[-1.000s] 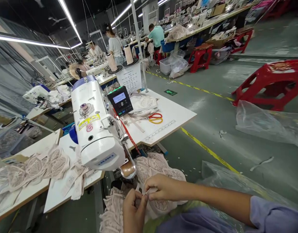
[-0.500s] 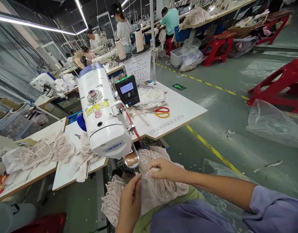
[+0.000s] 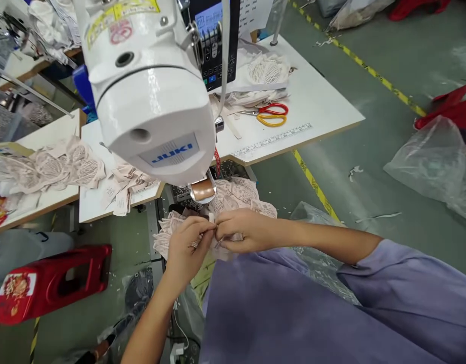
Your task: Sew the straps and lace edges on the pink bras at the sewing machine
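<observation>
My left hand (image 3: pixel 187 242) and my right hand (image 3: pixel 242 230) meet fingertip to fingertip just below the head of a white sewing machine (image 3: pixel 149 86). Both pinch the same pale pink lace garment (image 3: pixel 240 194), which is heaped under the machine and over my lap. A small thin piece sits between the fingertips; I cannot make out what it is. My purple sleeve fills the lower right.
Red and yellow scissors (image 3: pixel 271 114) and lace pieces lie on the white table (image 3: pixel 324 111) to the right. More lace (image 3: pixel 54 167) and paper tags cover the left table. A red stool (image 3: pixel 51 280) stands at lower left. Plastic bags (image 3: pixel 433 162) lie on the green floor.
The view has tilted down and come closer to the machine. My hands have drawn together, fingertips now touching over the lace.
</observation>
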Demonstrator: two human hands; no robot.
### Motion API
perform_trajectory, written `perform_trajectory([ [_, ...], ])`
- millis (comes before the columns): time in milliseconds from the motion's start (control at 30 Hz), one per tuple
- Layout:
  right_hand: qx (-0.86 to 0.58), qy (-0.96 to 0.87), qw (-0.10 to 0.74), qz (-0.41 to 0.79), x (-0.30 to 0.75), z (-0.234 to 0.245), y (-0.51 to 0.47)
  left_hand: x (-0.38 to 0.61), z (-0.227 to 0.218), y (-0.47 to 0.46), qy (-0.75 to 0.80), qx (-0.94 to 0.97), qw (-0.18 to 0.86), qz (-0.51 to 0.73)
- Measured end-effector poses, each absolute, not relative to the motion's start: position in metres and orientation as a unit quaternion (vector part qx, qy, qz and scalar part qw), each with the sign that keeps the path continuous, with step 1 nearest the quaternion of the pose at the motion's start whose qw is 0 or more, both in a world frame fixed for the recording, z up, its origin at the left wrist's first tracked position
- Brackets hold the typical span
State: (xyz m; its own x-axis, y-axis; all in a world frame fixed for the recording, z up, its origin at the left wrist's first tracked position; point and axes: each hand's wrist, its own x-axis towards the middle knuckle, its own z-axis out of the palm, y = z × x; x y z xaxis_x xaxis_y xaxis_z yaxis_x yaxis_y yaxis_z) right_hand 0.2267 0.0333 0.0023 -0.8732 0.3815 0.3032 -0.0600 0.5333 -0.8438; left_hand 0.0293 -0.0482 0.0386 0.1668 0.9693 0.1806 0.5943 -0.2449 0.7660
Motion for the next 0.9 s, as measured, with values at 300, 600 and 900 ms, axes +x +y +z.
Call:
perform_trajectory([
  [300,-0.099,-0.888,0.282,0.35,0.22,0.0,0.027,0.026,0.044,-0.05,0.602,0.706,0.262,0.267],
  [600,-0.122,-0.935,0.254,0.215,0.214,-0.014,0.021,0.023,0.054,-0.028,0.637,0.653,0.393,0.116],
  [900,-0.098,-0.935,0.264,0.216,0.211,-0.021,0.022,0.023,0.057,-0.027,0.604,0.727,0.316,0.074],
])
